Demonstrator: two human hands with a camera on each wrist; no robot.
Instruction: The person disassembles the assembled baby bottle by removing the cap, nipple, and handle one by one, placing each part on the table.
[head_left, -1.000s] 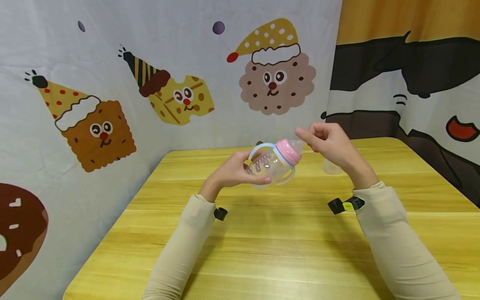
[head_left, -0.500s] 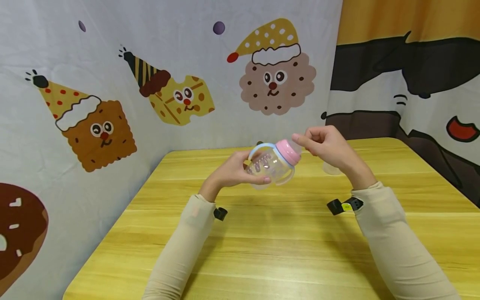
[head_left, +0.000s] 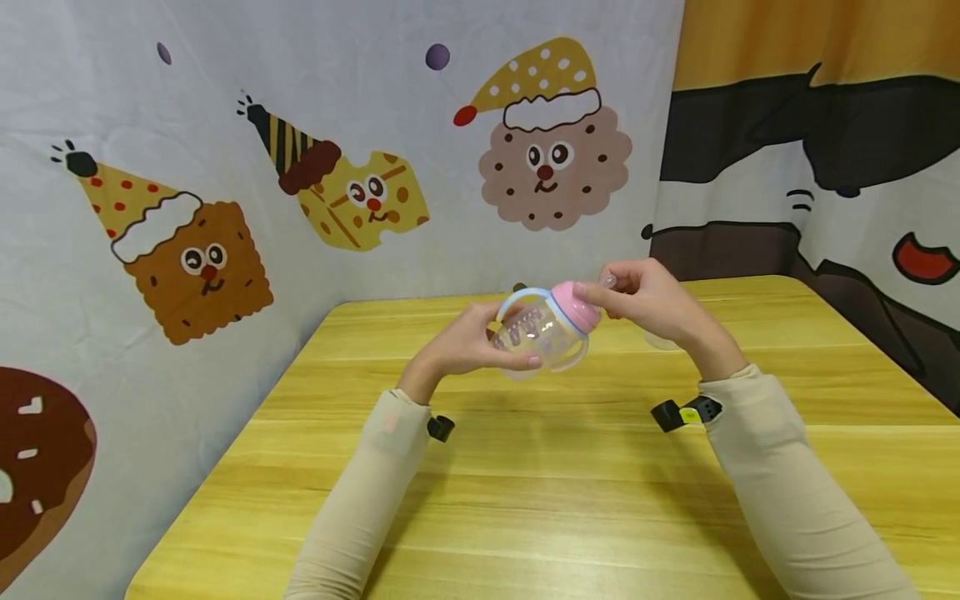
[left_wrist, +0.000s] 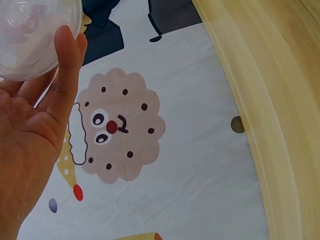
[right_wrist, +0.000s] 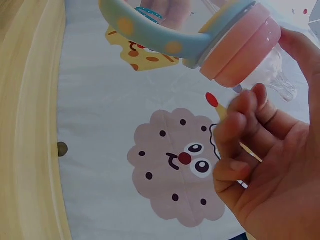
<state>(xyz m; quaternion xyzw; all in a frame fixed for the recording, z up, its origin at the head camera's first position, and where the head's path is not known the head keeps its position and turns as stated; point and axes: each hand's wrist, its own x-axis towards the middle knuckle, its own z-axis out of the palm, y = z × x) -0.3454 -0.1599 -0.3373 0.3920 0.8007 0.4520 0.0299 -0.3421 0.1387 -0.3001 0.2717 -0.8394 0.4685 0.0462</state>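
A clear baby bottle (head_left: pixel 528 333) with a pink collar (head_left: pixel 576 307), pale blue and yellowish handles and a clear nipple is held tilted above the table, its top toward the right. My left hand (head_left: pixel 472 340) grips the bottle's body, thumb along the near side. In the left wrist view the round clear base (left_wrist: pixel 37 45) shows above that hand's palm. My right hand (head_left: pixel 648 300) is at the top end, its thumb on the pink collar and its fingers curled close to the collar's other side. The clear nipple (right_wrist: pixel 272 75) shows between thumb and fingers in the right wrist view.
Behind the right wrist a clear, cap-like piece (head_left: pixel 660 342) stands on the wooden table (head_left: pixel 540 500), mostly hidden by the hand. A cloth backdrop (head_left: pixel 360 75) with cartoon biscuits and cheese hangs along the table's left and far edges.
My right hand has moved left and slightly down, from the nipple's tip to the pink collar. The left hand and the bottle have stayed in place.
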